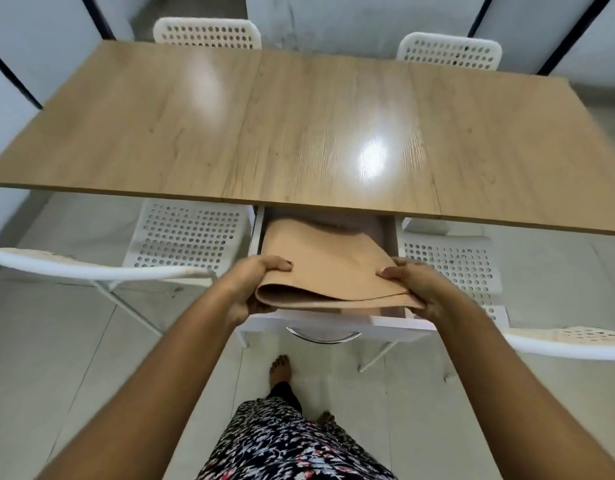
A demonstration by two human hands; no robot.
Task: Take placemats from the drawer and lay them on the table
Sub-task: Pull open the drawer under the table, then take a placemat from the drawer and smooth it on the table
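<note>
Both hands, left [250,289] and right [422,287], grip the folded placemats [326,271] over the open drawer [333,322]; next, lift them onto the surface [264,133].

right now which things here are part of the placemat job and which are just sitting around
Part of the job:
placemats, held at both ends by the left hand and right hand
open drawer
table

Just about:
white chairs
</note>
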